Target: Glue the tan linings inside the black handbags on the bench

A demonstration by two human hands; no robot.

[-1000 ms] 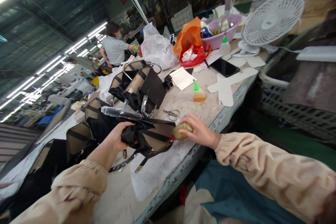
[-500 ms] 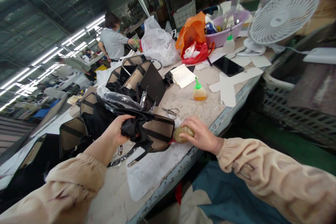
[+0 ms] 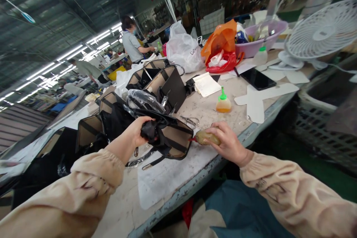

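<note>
My left hand (image 3: pixel 138 132) is closed on the black lining of a tan-and-black handbag (image 3: pixel 172 139) that lies on its side on the worktable (image 3: pixel 195 163). My right hand (image 3: pixel 225 142) grips a small brownish squeeze bottle (image 3: pixel 206 137) with a red nozzle. The nozzle points at the bag's right edge and touches it or nearly so. Loose black straps hang from the bag onto a white sheet (image 3: pixel 167 176) beneath it.
Small scissors (image 3: pixel 190 121) and an orange glue bottle with a green cap (image 3: pixel 223 103) lie just beyond the bag. More bags (image 3: pixel 164 83) stand behind. A phone (image 3: pixel 258 79), a paper cutout (image 3: pixel 258 100), plastic bags, a purple basin (image 3: pixel 259 42) and a white fan (image 3: pixel 323 31) sit farther right. A person (image 3: pixel 134 44) works in the distance.
The camera has turned, so everything sits further right in the picture. My right hand has tilted the bottle so its red nozzle now shows at the bag's edge. The left hand keeps its grip.
</note>
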